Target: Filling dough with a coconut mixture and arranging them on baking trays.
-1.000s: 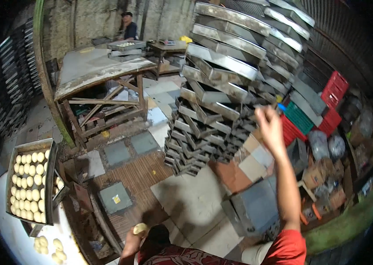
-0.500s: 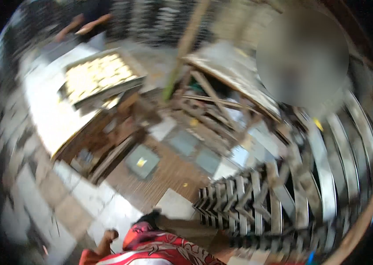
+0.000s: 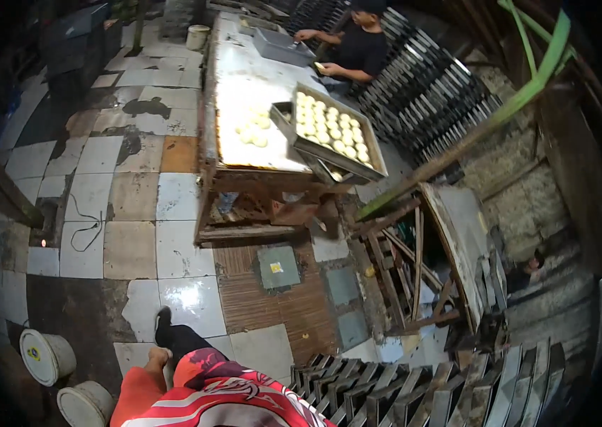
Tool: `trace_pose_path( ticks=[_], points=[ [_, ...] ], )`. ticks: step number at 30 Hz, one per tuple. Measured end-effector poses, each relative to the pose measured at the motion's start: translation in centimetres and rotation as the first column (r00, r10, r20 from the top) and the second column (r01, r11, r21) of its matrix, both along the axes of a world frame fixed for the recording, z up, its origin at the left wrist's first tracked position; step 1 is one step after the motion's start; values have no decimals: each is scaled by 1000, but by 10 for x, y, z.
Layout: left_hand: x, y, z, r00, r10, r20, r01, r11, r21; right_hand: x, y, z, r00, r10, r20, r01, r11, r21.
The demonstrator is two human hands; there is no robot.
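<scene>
My left hand (image 3: 160, 353) hangs low at the end of a red-orange sleeve, beside my dark trouser leg (image 3: 180, 338). It is small and partly turned away, so its fingers cannot be made out. It touches nothing that I can see. My right hand is out of view. Ahead stands a worktable (image 3: 244, 64) with a pale, floury top. On its near right corner, a metal tray (image 3: 336, 155) full of round dough pieces (image 3: 331, 128) rests over another tray. More loose dough balls (image 3: 253, 132) lie to its left.
A person (image 3: 361, 50) in dark clothes works at a grey tub (image 3: 279, 47) behind the table. Stacked metal trays (image 3: 415, 395) rise at my lower right. Two white buckets (image 3: 48, 356) stand at lower left. A slanted board (image 3: 454, 235) and green pole (image 3: 450, 156) stand right.
My view has swung to the right-hand side of the picture's contents: the worktable and dough tray shifted from left to centre. My right forearm has left the view. The picture is sharper.
</scene>
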State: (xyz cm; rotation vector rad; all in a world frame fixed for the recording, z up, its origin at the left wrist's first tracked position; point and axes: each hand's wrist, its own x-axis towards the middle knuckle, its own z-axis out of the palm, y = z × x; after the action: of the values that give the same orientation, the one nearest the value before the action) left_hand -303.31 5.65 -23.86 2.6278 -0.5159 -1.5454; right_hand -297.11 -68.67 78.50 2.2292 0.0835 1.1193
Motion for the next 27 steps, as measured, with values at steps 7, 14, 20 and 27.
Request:
trace_pose_path(
  ticks=[7, 14, 20, 27],
  points=[
    [21, 95, -45, 679, 720, 139, -714, 693, -100, 117, 81, -81, 978, 170, 124, -191, 964, 184],
    [236, 263, -34, -406, 899, -164, -820, -437, -369, 259, 224, -110, 903, 296, 311, -385, 879, 281],
    [405, 344, 2, -375, 911, -173, -814, -413, -409, 370, 319, -178, 839, 312, 446, -479, 812, 333],
    [517, 369, 7, 633, 712, 302, -747, 665, 0, 658, 461, -341, 948, -29, 318, -248, 563, 789]
  ],
)
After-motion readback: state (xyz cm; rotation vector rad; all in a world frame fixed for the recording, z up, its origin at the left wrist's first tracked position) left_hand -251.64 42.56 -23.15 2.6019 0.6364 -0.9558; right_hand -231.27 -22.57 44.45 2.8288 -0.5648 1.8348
